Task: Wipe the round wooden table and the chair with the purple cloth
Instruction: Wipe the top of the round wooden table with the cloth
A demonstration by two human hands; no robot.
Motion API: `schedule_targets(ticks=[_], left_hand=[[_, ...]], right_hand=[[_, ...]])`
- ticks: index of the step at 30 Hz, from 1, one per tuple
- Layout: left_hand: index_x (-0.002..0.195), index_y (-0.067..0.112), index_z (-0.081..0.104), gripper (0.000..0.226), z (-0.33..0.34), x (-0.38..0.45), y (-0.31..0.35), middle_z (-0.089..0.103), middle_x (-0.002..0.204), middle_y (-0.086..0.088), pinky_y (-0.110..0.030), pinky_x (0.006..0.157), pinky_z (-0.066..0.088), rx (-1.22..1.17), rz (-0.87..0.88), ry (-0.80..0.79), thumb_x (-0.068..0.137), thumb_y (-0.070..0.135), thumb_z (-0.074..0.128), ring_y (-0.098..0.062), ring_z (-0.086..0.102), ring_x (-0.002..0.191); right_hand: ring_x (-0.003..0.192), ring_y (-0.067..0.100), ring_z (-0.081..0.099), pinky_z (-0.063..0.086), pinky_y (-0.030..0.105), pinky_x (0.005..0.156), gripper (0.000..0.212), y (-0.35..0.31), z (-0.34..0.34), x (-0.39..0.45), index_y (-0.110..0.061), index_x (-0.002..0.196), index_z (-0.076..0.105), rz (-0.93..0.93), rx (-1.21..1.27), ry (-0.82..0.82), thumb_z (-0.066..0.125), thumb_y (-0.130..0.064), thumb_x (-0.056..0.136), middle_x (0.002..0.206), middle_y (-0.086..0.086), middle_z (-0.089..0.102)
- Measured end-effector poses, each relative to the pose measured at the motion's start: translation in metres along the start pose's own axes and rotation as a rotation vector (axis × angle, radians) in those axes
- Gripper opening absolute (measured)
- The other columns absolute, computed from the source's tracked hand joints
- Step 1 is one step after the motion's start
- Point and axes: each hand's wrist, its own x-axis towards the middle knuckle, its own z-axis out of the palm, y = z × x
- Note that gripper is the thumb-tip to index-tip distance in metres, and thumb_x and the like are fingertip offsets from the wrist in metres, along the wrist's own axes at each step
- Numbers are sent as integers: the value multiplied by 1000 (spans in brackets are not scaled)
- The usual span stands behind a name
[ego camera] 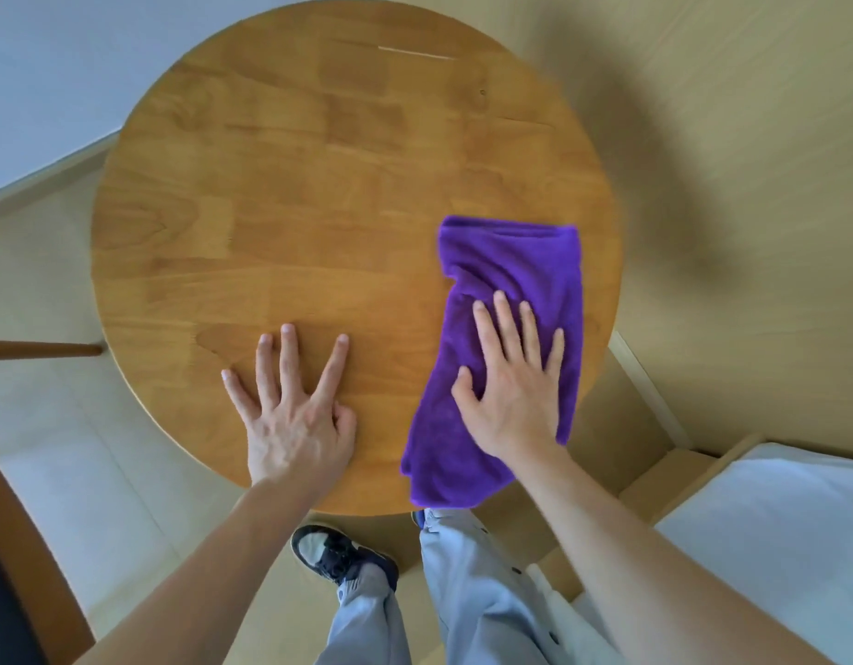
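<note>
My right hand lies flat, fingers straight and slightly spread, pressing the purple cloth down onto the round wooden table. The cloth is folded into a long strip on the table's right side, running from near the middle right down to the near edge, where its lower end hangs just over the rim. My left hand rests palm-down on the bare wood just beside the cloth, to its left, fingers straight and fanned wide, holding nothing. Below the table's near edge I see my grey trousers and one dark and white shoe on the pale floor. Left of the table, a curved wooden piece with a dark pad shows at the frame's edge, possibly the chair; I cannot tell.
</note>
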Motion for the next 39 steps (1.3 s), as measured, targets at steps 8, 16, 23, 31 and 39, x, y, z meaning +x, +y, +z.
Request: schedule_targets(ticks=[8, 16, 23, 31, 39], left_hand=[[159, 43, 19, 76, 10, 13, 54, -2, 171, -13, -78, 114, -5, -164, -300, 21, 86, 33, 35, -35, -11, 157], [160, 43, 14, 76, 19, 11, 52, -3, 171, -10, -80, 112, -3, -104, -269, 46, 88, 36, 37, -37, -9, 156], [160, 39, 17, 78, 19, 12, 53, 0, 171, -14, -81, 111, -1, -101, -277, 46, 85, 34, 38, -38, -6, 156], [160, 41, 17, 76, 19, 10, 51, -1, 171, -13, -80, 113, -1, -98, -276, 49, 87, 37, 39, -36, -10, 157], [156, 40, 27, 76, 12, 12, 56, 5, 170, -13, -79, 112, -6, -186, -327, 76, 81, 35, 40, -35, -8, 157]], right_hand=[[158, 35, 2, 7, 68, 121, 85, -30, 16, -59, -27, 164, 13, -131, 16, -56, 44, -50, 89, 173, 5, 1], [159, 22, 6, 14, 62, 123, 87, 50, -7, 14, -32, 163, 15, -298, -37, -37, 48, -54, 85, 172, -9, 6], [158, 34, 3, 5, 63, 123, 77, -11, 1, 9, -21, 164, 10, 243, 73, 43, 34, -45, 95, 173, 4, 1], [159, 23, 3, 14, 60, 123, 89, 77, -9, 4, -31, 164, 15, -467, -92, -99, 50, -54, 85, 173, -7, 4], [159, 29, 3, 7, 60, 125, 80, 15, -8, 13, -24, 164, 14, 206, 65, 5, 39, -42, 90, 173, 0, 3]])
